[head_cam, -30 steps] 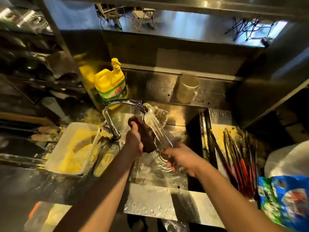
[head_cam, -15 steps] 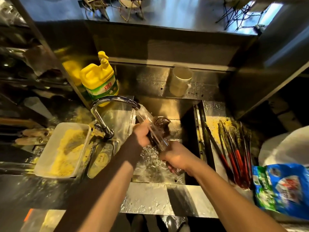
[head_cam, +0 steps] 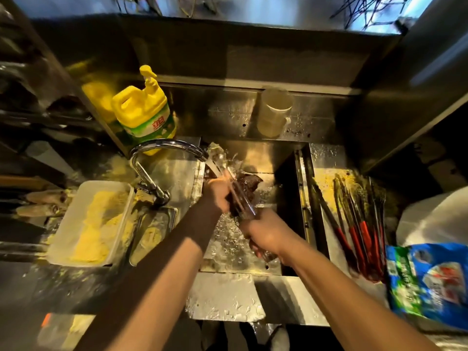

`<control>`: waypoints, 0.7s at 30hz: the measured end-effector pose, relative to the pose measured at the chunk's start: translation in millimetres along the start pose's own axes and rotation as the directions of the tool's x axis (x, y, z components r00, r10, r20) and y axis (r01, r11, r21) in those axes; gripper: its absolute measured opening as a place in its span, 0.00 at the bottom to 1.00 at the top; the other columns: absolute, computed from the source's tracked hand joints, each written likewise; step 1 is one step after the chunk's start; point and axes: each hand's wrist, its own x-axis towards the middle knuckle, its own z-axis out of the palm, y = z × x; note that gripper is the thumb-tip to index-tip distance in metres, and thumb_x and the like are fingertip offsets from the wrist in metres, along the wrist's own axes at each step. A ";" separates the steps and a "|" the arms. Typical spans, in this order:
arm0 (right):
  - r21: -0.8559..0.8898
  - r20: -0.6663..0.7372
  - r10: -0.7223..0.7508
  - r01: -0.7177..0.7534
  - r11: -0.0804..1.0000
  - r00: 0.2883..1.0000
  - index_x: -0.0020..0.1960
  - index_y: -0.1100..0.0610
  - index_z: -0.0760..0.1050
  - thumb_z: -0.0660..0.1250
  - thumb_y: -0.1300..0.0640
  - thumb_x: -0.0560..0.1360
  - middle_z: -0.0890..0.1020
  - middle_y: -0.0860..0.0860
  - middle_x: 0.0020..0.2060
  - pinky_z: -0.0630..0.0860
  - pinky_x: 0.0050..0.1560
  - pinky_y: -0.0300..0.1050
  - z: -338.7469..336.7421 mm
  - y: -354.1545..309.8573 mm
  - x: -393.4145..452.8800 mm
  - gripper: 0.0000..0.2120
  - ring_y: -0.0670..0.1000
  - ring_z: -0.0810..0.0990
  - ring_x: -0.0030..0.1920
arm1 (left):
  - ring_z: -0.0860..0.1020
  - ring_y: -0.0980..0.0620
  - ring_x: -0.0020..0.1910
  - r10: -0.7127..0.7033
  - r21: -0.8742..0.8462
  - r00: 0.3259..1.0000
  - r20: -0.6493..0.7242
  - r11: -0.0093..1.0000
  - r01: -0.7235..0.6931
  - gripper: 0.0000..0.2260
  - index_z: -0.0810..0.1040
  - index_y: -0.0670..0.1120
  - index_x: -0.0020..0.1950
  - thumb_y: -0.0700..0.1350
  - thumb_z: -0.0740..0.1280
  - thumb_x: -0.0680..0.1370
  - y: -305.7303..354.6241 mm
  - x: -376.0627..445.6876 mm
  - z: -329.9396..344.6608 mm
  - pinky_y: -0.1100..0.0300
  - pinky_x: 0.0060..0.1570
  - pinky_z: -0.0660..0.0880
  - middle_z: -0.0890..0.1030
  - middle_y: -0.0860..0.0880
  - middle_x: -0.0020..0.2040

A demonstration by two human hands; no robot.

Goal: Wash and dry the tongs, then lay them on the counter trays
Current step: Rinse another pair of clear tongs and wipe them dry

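Metal tongs (head_cam: 240,198) slant over the steel sink (head_cam: 291,188), tips up under the running water of the curved tap (head_cam: 162,145). My right hand (head_cam: 263,231) grips their lower handle end. My left hand (head_cam: 219,193) presses a dark scouring sponge (head_cam: 249,183) against the tongs' arms. Water splashes around the tips. Several more tongs with red handles (head_cam: 354,224) lie on the tray (head_cam: 326,173) to the right of the sink.
A yellow dish-soap jug (head_cam: 144,112) stands behind the tap. A white tub with yellow crumbs (head_cam: 91,221) sits at the left, a small steel tray (head_cam: 152,234) beside it. A pale cup (head_cam: 274,112) stands behind the sink. A blue bag (head_cam: 428,282) lies at the right.
My left hand slid the sponge from above the tongs down along their arms into the sink. The tongs' tips now sit right under the water stream. The camera tilted lower.
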 end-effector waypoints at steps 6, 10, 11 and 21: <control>-0.032 -0.007 0.007 -0.007 0.999 1.000 0.43 0.57 0.75 0.65 0.58 0.72 0.75 0.51 0.27 0.72 0.29 0.45 -4.9 -0.4 1.0 0.03 0.49 0.73 0.24 | 0.80 0.36 0.59 -0.078 0.002 0.945 -0.319 0.997 0.083 0.21 0.75 0.38 0.69 0.52 0.57 0.85 -11.1 10.5 -7.9 0.41 0.60 0.78 0.78 0.37 0.65; -0.033 -0.002 0.008 -0.008 0.999 1.000 0.47 0.58 0.76 0.66 0.59 0.73 0.76 0.50 0.28 0.72 0.30 0.44 -6.4 -5.3 -0.7 0.05 0.47 0.73 0.25 | 0.81 0.41 0.45 -0.017 -0.091 0.926 -0.378 0.996 -0.019 0.18 0.79 0.40 0.58 0.53 0.57 0.85 -14.0 9.0 -2.3 0.47 0.49 0.80 0.80 0.39 0.49; -0.038 -0.010 -0.011 0.011 0.999 1.000 0.45 0.57 0.76 0.65 0.59 0.73 0.76 0.49 0.28 0.71 0.30 0.43 -7.6 -7.7 -0.5 0.02 0.47 0.73 0.25 | 0.81 0.43 0.40 0.016 -0.051 0.917 -0.398 0.998 -0.040 0.17 0.79 0.40 0.53 0.51 0.58 0.85 -16.4 10.2 -3.8 0.52 0.43 0.80 0.80 0.39 0.45; -0.118 -0.220 -0.087 0.062 0.991 0.972 0.63 0.47 0.72 0.60 0.40 0.77 0.82 0.49 0.41 0.79 0.35 0.49 -57.2 0.8 -13.8 0.18 0.49 0.82 0.34 | 0.84 0.48 0.48 0.075 -0.211 0.893 -0.443 0.960 -0.185 0.16 0.76 0.42 0.67 0.50 0.60 0.85 -7.5 -23.2 -10.5 0.58 0.39 0.83 0.82 0.43 0.60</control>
